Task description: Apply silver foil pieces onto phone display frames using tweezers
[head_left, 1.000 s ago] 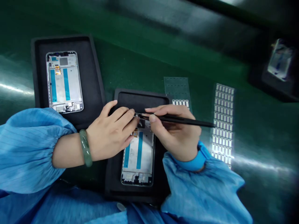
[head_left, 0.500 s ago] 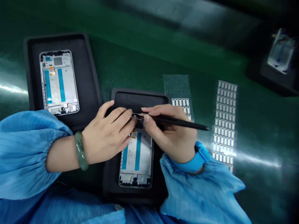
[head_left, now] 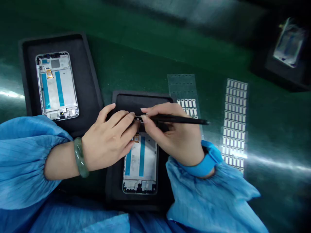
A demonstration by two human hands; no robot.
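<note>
Black tweezers (head_left: 179, 119) are pinched in my right hand (head_left: 179, 132), their tip pointing left at the top end of a phone frame (head_left: 148, 155). This silvery frame has blue strips and lies in a black foam tray (head_left: 114, 191). My left hand (head_left: 109, 140) lies palm down over the frame's upper left part, with fingers stretched out and the little finger raised. Its fingertips are close to the tweezers' tip and hide the frame's top left corner. Whether the tip holds a small part cannot be made out.
A second phone frame (head_left: 57, 87) lies in another black tray (head_left: 88, 94) at the left. Right of my hands are a partly used sticker sheet (head_left: 182, 84) and a fuller sheet (head_left: 234, 123). A blurred frame (head_left: 289, 45) sits on a dark tray at the far right.
Most of the scene has shifted slightly left in the view. My right hand and the tweezers have moved a little left and up; both hands stay at the frame's top end.
</note>
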